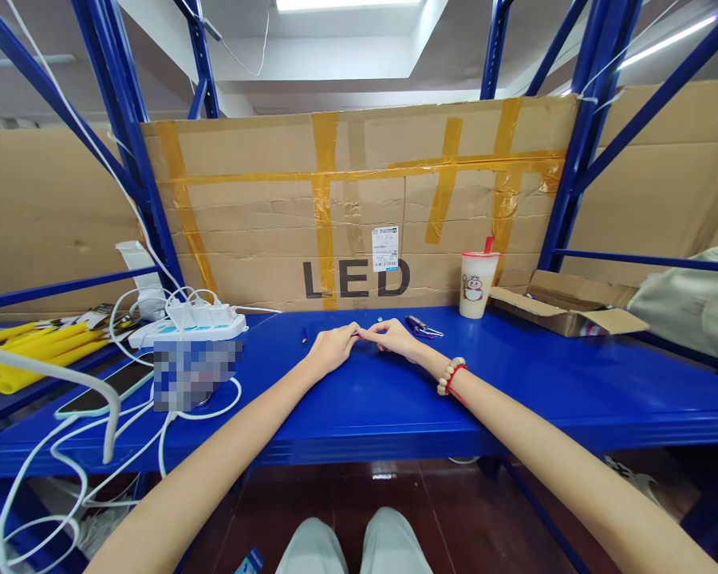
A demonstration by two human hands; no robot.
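Observation:
Over the middle of the blue shelf top (347,406), my left hand (331,351) and my right hand (395,338) meet at the fingertips. The left fingers are bent and pressed together. On the right, the index finger reaches to the left fingertips while the other fingers curl in. Whatever small thing lies between them is too small to make out. A short dark blue item (305,336), perhaps a pen cap, lies left of my left hand. Just beyond my right hand rests a small dark purple and silver tool (424,327) of unclear kind.
A drink cup (477,287) with a red straw and an open cardboard box (566,303) stand at the back right. Leftward are a white power strip (200,323), a phone (111,387), looping white cables and yellow tubes (53,355). A cardboard panel (245,223) closes the back.

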